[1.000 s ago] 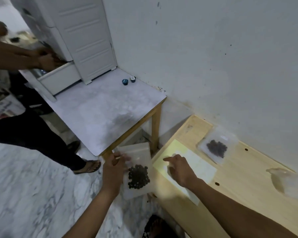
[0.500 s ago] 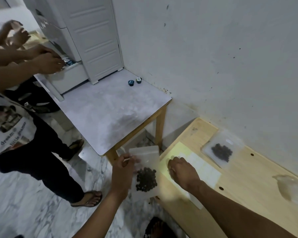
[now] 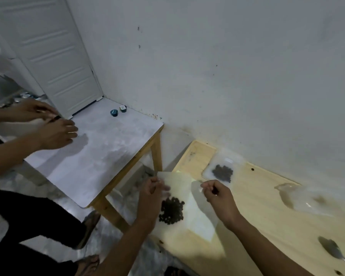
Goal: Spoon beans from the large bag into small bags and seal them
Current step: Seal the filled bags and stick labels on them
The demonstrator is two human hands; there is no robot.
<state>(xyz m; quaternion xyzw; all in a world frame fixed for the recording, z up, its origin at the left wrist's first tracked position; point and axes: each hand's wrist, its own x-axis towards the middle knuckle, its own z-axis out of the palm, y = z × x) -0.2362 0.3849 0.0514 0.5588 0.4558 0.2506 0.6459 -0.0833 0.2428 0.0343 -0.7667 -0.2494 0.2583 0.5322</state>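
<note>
A small clear bag [image 3: 178,183] with dark beans [image 3: 171,210] in its lower part hangs over the left edge of the wooden table [image 3: 267,226]. My left hand [image 3: 150,196] grips its upper left side. To the right, my right hand [image 3: 217,194] has curled fingers and seems to pinch the bag's upper right corner, though blur hides the contact. A second small bag [image 3: 222,172] with beans lies flat near the wall. The large clear bag [image 3: 307,198] lies at the right. A metal spoon [image 3: 333,250] rests near the right edge.
A pale yellow and white sheet [image 3: 203,226] lies under the held bag. A white-topped table [image 3: 100,156] stands to the left with two small blue cups [image 3: 114,112]. Another person's hands [image 3: 56,132] hover over it, and their sandalled foot [image 3: 90,224] is on the marble floor. A white cabinet [image 3: 58,56] stands behind.
My right hand has lifted off the sheet and come up beside the bag with its fingers pinched. The bag has moved right, over the wooden table. The other person's hands have moved over the white table.
</note>
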